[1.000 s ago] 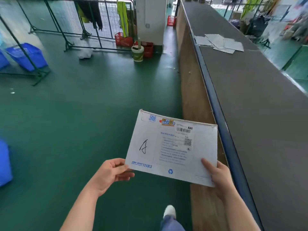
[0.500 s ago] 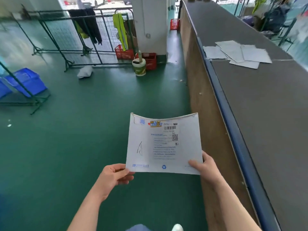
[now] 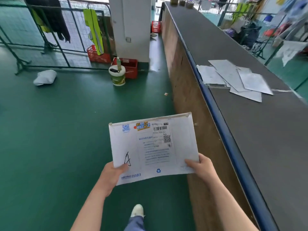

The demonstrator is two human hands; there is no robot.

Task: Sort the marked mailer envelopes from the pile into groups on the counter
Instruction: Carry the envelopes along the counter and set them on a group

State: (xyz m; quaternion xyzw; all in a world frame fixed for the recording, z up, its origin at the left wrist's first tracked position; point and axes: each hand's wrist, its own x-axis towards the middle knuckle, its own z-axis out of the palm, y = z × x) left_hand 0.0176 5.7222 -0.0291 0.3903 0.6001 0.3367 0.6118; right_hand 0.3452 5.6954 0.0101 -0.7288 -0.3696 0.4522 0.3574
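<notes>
I hold a white mailer envelope [image 3: 153,147] in front of me, above the green floor. It carries a printed label, a barcode and a handwritten black "A" near its lower left. My left hand [image 3: 111,175] grips its lower left corner with the thumb on top beside the "A". My right hand [image 3: 202,169] grips the lower right corner, thumb on the face. Further along the long grey counter [image 3: 266,130] on my right lies a loose group of several white envelopes [image 3: 233,79], face down and overlapping.
The counter has a blue front edge [image 3: 221,124] and a wooden side panel. On the floor ahead stand a white bucket [image 3: 117,75], red crates [image 3: 131,67], a white bag [image 3: 45,77] and a green metal fence. My shoe [image 3: 137,210] shows below.
I have walked forward along the counter, so the envelope group is nearer. My left thumb moved up onto the envelope beside the "A". The envelope tilted slightly.
</notes>
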